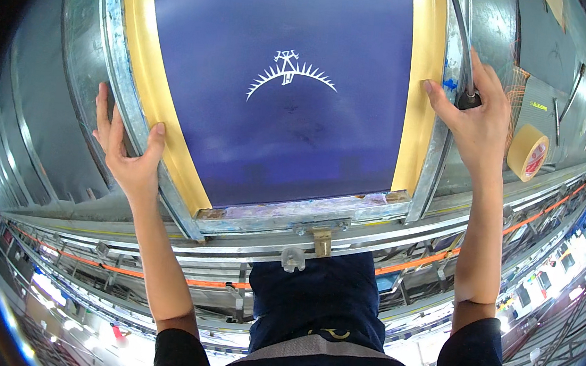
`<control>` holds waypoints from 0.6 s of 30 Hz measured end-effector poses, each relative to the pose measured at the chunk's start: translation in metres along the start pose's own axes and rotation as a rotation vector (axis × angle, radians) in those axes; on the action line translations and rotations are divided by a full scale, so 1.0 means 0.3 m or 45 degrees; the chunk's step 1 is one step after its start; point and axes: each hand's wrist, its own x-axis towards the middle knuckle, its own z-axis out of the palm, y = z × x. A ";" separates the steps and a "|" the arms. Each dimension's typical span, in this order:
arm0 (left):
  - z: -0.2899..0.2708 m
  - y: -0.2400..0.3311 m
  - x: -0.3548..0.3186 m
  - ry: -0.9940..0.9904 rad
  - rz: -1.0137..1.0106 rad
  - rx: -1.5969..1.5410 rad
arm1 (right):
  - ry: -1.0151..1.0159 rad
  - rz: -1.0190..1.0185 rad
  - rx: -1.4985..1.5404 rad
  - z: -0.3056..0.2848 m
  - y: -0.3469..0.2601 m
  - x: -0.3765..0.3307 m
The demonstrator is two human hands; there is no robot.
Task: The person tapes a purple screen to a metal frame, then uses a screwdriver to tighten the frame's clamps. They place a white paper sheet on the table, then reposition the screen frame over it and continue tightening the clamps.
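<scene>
A screen printing frame (276,216) with metal bars lies in front of me. Its blue mesh (297,134) bears a white spiky arc with a small emblem above it. Tan tape (427,48) runs along both side borders. My left hand (129,162) grips the left bar, thumb over the tape and fingers down the outer side. On the right bar, my right hand (482,126) does the same, its thumb on the tape. A thin grey rod with a black end (469,101) lies between that thumb and fingers; whether the hand presses it, I cannot tell.
To the right of my right hand, a roll of tan tape (528,153) rests on the grey work surface, near a thin metal rod (557,121) and a dark-handled tool (573,85). A metal rail with an orange strip (411,264) crosses below the frame, close to my body.
</scene>
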 end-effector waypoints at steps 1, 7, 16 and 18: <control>-0.002 0.001 0.000 0.001 0.005 -0.011 | 0.006 -0.009 -0.005 0.001 0.002 -0.002; -0.003 0.009 0.005 -0.021 0.004 0.016 | 0.012 -0.020 0.033 0.003 0.006 -0.002; 0.008 -0.003 0.001 0.020 -0.031 -0.064 | 0.013 -0.039 0.023 0.001 0.010 0.000; 0.008 0.004 0.002 0.015 -0.044 -0.059 | 0.012 -0.049 0.020 0.003 0.017 0.001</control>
